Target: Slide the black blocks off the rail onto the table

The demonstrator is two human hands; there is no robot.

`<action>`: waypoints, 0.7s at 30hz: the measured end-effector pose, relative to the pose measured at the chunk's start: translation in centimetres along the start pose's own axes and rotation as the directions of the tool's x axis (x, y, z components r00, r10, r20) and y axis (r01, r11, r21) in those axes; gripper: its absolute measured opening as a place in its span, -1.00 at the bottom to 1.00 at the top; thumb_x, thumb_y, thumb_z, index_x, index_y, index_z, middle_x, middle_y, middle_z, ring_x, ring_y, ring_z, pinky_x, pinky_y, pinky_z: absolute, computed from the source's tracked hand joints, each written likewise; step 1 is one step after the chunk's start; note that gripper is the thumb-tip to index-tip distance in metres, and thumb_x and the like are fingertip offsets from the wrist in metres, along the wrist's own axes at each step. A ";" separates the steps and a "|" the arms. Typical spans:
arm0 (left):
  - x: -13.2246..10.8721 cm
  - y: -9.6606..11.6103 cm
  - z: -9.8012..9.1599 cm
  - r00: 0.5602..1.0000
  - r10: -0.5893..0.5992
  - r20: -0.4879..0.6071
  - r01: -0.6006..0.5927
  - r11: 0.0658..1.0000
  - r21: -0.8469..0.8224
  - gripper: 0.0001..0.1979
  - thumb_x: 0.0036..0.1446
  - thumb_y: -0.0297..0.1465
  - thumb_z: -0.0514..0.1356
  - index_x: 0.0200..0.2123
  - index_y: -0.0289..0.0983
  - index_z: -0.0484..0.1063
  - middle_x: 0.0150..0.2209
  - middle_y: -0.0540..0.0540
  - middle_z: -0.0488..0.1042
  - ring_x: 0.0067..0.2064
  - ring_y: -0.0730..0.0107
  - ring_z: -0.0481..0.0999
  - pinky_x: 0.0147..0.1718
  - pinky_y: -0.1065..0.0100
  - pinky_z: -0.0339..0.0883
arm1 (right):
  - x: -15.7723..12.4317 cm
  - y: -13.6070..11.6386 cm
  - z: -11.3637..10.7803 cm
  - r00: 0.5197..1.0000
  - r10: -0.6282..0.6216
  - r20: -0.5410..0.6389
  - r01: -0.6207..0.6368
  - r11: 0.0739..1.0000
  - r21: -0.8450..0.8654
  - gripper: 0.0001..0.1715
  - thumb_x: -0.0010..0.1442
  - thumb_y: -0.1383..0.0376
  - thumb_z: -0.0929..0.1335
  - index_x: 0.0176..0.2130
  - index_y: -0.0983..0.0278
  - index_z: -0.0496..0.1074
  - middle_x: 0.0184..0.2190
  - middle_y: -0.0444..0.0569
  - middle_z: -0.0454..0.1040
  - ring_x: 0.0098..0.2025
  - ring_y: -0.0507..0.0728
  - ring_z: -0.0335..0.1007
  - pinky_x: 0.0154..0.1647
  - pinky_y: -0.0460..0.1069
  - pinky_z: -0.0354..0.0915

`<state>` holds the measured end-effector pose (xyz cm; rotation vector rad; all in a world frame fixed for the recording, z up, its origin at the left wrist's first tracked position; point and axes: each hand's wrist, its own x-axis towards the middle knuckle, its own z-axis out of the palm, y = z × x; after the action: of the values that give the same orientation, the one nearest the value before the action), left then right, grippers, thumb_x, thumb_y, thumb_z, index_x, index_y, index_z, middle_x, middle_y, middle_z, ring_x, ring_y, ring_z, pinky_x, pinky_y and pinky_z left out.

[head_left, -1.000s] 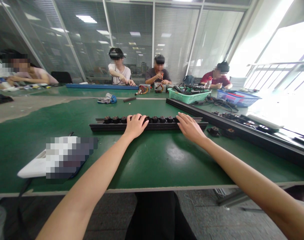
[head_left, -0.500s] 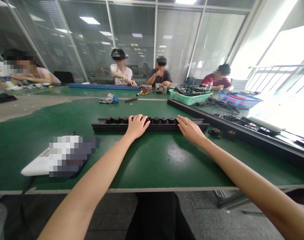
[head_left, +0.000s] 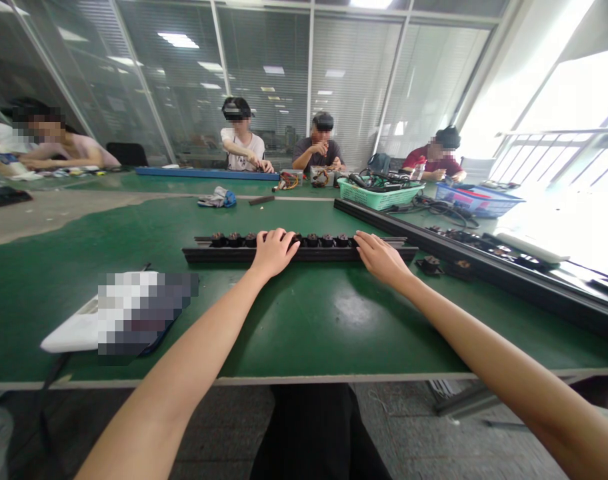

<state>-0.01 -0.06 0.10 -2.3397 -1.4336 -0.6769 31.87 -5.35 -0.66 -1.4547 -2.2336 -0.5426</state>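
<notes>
A long black rail (head_left: pixel 219 254) lies across the green table (head_left: pixel 309 320) in front of me, with a row of several small dark round parts (head_left: pixel 234 239) seated along its top. My left hand (head_left: pixel 273 253) rests on the middle of the rail, fingers curled over its far edge among the parts. My right hand (head_left: pixel 381 257) lies on the rail further right, fingers stretched out flat and together, pointing left. Neither hand lifts anything. Two loose dark parts (head_left: pixel 431 265) sit on the table just right of the rail's end.
A white device with a blurred patch (head_left: pixel 119 313) lies at the near left. A longer black rail (head_left: pixel 484 267) runs diagonally on the right. Behind stand a green basket of cables (head_left: pixel 379 193) and a blue tray (head_left: pixel 477 199). Several people work at the far side.
My view has shifted slightly right and up since a second ago. Both hands stay on the rail in nearly the same pose.
</notes>
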 end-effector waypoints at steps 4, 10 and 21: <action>0.0 0.0 0.0 1.000 0.003 0.000 -0.003 1.000 0.002 -0.54 0.50 -0.14 -0.04 0.23 -0.20 0.45 0.15 -0.28 0.49 0.16 -0.05 0.44 0.22 -0.09 0.09 | 0.0 0.2 0.2 0.999 -0.012 -0.031 0.012 1.000 -0.018 -0.39 0.51 0.23 0.07 0.34 0.34 0.37 0.36 0.20 0.36 0.30 0.35 0.38 0.41 0.27 0.26; 0.0 0.1 0.1 1.000 -0.006 0.002 0.006 1.000 -0.003 -0.56 0.50 -0.14 -0.04 0.22 -0.17 0.46 0.15 -0.27 0.48 0.17 -0.03 0.44 0.24 -0.07 0.07 | 0.0 0.6 0.5 0.995 -0.056 -0.085 0.052 0.997 -0.052 -0.42 0.50 0.27 0.09 0.29 0.39 0.41 0.32 0.25 0.41 0.26 0.33 0.43 0.39 0.25 0.29; 0.1 0.0 0.2 1.000 0.001 -0.005 -0.001 1.000 -0.001 -0.54 0.50 -0.15 -0.05 0.22 -0.19 0.46 0.14 -0.28 0.49 0.16 -0.04 0.44 0.23 -0.09 0.07 | 0.0 1.3 1.2 0.997 -0.052 -0.065 0.050 0.998 -0.032 -0.42 0.40 0.37 0.18 0.32 0.35 0.39 0.36 0.20 0.37 0.28 0.32 0.41 0.38 0.24 0.31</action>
<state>0.06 0.08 -0.02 -2.3383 -1.4300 -0.6829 32.92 -4.26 -1.54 -1.3771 -2.2254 -0.6343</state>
